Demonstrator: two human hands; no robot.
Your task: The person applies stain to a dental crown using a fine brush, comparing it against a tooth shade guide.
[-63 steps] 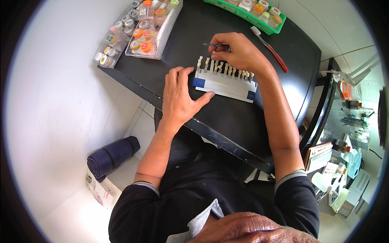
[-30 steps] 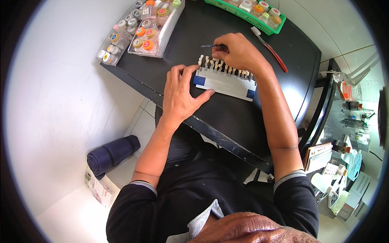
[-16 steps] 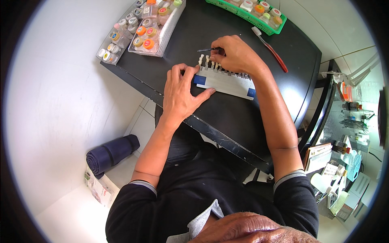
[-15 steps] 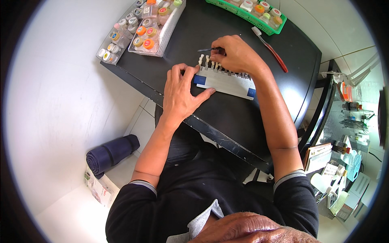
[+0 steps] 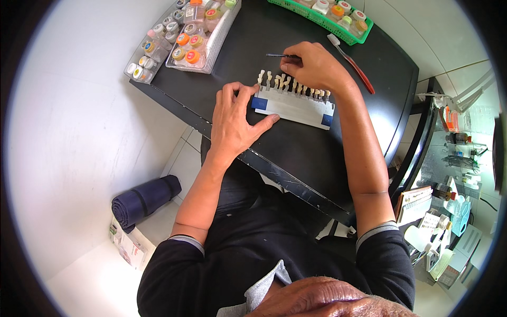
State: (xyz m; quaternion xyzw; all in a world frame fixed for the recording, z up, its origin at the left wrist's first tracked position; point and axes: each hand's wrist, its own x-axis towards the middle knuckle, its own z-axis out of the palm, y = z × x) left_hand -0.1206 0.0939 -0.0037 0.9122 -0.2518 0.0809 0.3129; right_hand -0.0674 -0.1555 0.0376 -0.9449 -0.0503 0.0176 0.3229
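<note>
A dental shade guide (image 5: 296,108) lies on the black table, a flat silver holder with blue ends and a row of tooth-shaped tabs (image 5: 285,82) along its far side. My left hand (image 5: 232,119) grips its left end, fingertips at the far corner and thumb on the near edge. Above and beyond the tabs, my right hand (image 5: 316,67) is closed around a thin dark stick-like tool (image 5: 280,55). The tool points left, apart from the tabs. Its rear part is hidden by my fingers.
White basket (image 5: 215,50) and clear tray (image 5: 128,67) hold several capped jars at the far left. Another jar-filled basket, green (image 5: 317,20), stands at the far edge. A red toothbrush (image 5: 355,66) lies right of my right hand. Wall (image 5: 68,105) rises on the left.
My right hand has lifted away from the tabs, moving slightly farther off and to the right with the thin tool. More tabs show now. My left hand has stayed nearly still.
</note>
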